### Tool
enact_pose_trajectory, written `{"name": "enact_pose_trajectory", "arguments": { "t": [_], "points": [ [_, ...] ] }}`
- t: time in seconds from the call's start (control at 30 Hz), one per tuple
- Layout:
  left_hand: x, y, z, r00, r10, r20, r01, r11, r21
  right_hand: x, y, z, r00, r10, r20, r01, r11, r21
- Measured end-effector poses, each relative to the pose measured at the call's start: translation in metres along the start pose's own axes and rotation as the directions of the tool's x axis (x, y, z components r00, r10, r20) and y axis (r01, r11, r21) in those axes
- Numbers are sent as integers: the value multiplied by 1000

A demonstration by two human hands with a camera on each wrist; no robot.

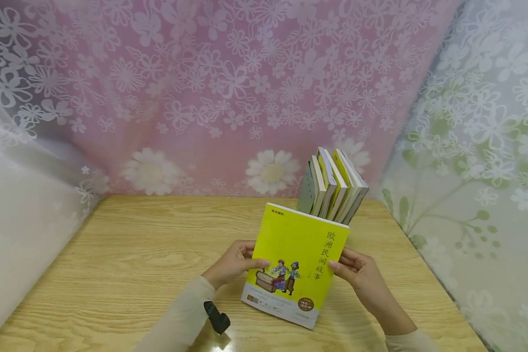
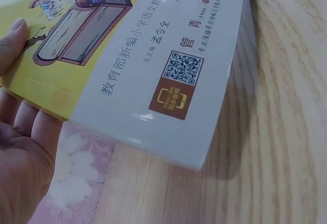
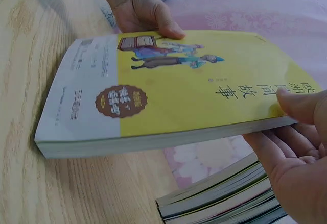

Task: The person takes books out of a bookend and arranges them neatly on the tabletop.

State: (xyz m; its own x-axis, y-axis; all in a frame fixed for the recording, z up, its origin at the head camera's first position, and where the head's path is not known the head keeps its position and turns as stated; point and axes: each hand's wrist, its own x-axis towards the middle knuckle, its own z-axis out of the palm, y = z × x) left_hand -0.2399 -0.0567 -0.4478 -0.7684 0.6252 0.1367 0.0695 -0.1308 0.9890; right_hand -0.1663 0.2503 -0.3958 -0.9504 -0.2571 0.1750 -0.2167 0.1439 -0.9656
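Observation:
Both hands hold a yellow paperback book by its two long sides, its front cover facing up toward the head camera. My left hand pinches the left edge, thumb on the cover and fingers behind. On the opposite edge my right hand grips the same way, and its thumb lies beside the printed title. The cover shows two cartoon figures by a chest and a pale band along the bottom. In the right wrist view the page block shows as a thick white edge, tilted over the wooden table.
Several books stand upright in a leaning row at the back right of the table, just behind the held book. A pink floral curtain closes off the back, with pale floral sheets at the sides. A black strap is at the left sleeve.

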Motion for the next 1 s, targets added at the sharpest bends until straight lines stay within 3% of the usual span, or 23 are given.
{"name": "enact_pose_trajectory", "arguments": {
  "t": [0.27, 0.43, 0.6, 0.73, 1.0],
  "points": [
    [-11, 5, -21, 999, 2, -37, 0, 998, 58, 4, 4, -12, 1000, 18, -16, -17, 998, 63],
    [-24, 8, -39, 992, -59, -112, 68, 995, 73, 6, 5, -24, 995, 18, -100, -14, 999, 34],
    [-40, 11, -60, 980, -89, -177, 103, 992, 72, 13, 3, -35, 983, -18, -182, 45, 988, 147],
    [-52, 13, -79, 970, -102, -222, 114, 992, 45, 21, 1, -42, 963, -12, -271, 68, 978, 196],
    [-78, 14, -117, 944, -116, -309, 135, 990, 38, 36, 1, -50, 892, 47, -450, -22, 998, 61]
  ]
}}
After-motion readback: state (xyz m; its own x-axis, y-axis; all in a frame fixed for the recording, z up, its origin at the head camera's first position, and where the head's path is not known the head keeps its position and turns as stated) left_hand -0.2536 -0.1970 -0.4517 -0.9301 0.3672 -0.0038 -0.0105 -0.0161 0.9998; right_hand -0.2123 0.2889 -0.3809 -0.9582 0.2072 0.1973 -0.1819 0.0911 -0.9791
